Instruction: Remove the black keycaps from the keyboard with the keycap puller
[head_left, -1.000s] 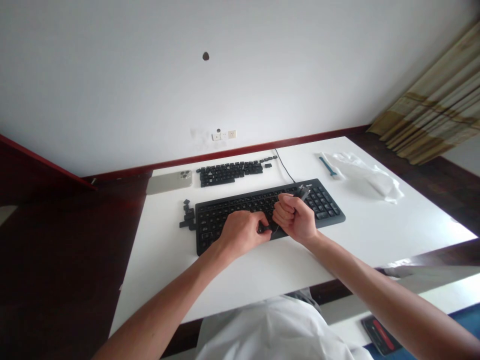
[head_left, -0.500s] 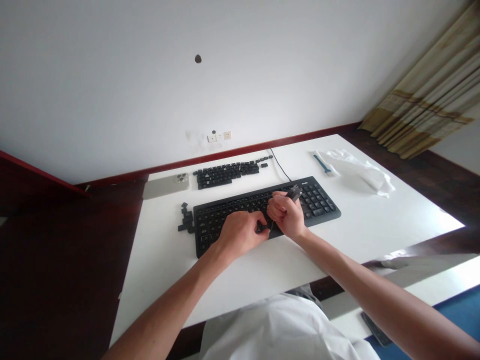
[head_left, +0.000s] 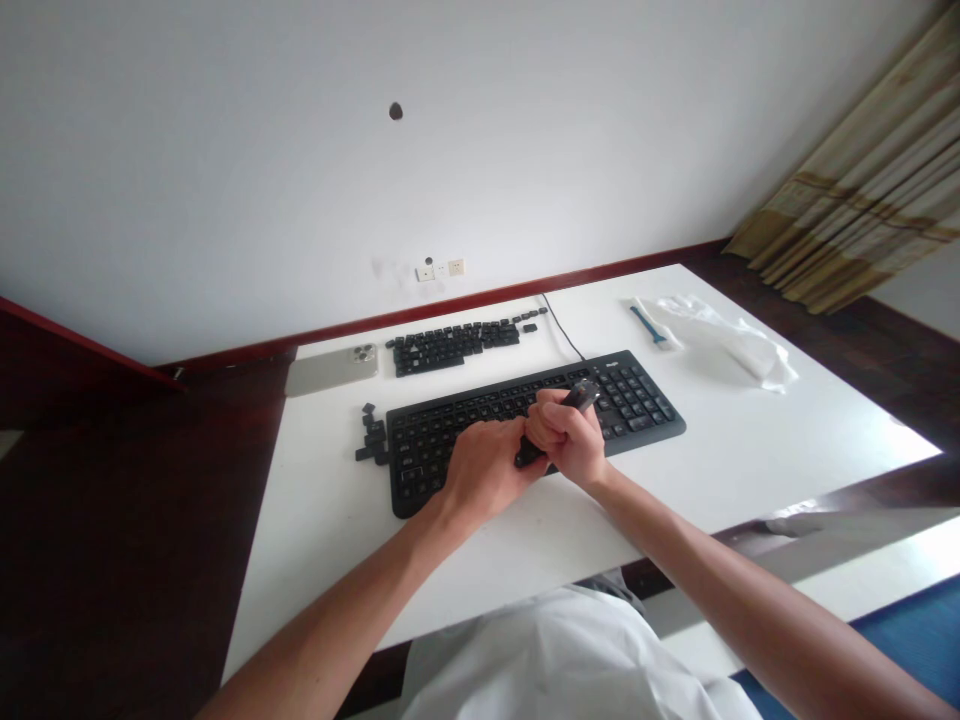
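A black keyboard (head_left: pixel 641 420) lies slightly slanted on the table, with keys on its right block and mostly bare key positions at its left. My right hand (head_left: pixel 566 435) is a closed fist around a black handheld tool (head_left: pixel 582 395), held slanted over the keyboard's front middle. Its shiny upper end shows above the fist and a dark part shows below; its kind is unclear. Pressed close beside it, my left hand (head_left: pixel 491 460) is closed over the keyboard's front edge. Its fingertips touch or nearly touch the right fist, and what they grip is hidden.
Rows of loose black keycaps (head_left: pixel 450 347) lie behind the keyboard, with several more keycaps (head_left: pixel 373 435) at its left end. A phone (head_left: pixel 330 370) is at the back left. A blue-handled brush (head_left: pixel 646 325) and a crumpled clear plastic bag (head_left: pixel 739 345) lie at the right. A cable (head_left: pixel 562 328) runs backward.
My right fist has tipped and moved slightly down and left, with the tool more slanted. My left hand has shifted right, closing the gap between the hands. The view has shifted slightly.
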